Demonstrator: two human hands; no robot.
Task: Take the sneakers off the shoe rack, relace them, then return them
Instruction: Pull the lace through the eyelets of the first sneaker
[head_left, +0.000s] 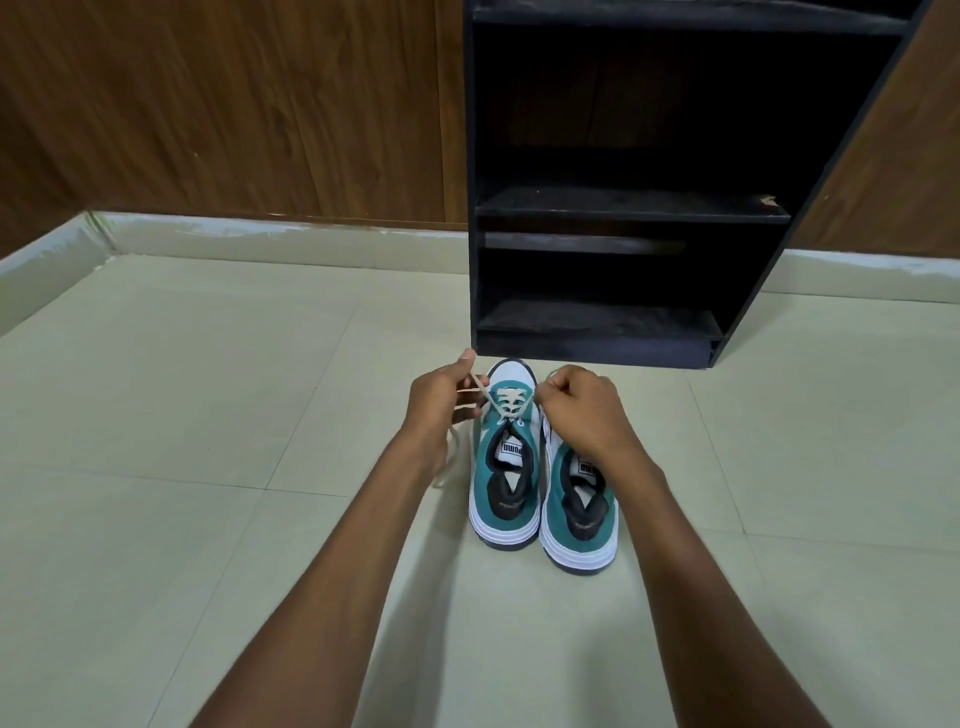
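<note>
**A:** Head camera, looking down: both sneakers are sitting side by side on the pale floor tiles (218, 395), heels toward us, just in front of the black shoe rack (613, 208). So the taking-off part is looking done.

**B:** And the rack's shelves are showing nothing on them. What's happening with the left sneaker (503, 467)?

**A:** The relacing is underway. The left hand (441, 400) is pinching one end of the cream lace (511, 400), and the right hand (582, 410) is curling closed on the other end, both drawing it outward across the tongue. Several crossings are already sitting over the toe end; the eyelets nearer the collar are looking unthreaded yet.

**B:** And the right sneaker (582, 509)?

**A:** The right wrist is covering its front, so I cannot tell its lace state. I'm judging we're around mid-task, with the return to the rack remaining.

**B:** Materials?

**A:** Teal, suede-looking uppers, white ribbed rubber soles, dark padded collars, a flat woven lace trailing loose on the floor. The rack is looking like matte painted board, chipped at one shelf edge; glossy wood-grain panelling (234, 104) is running behind.
</note>
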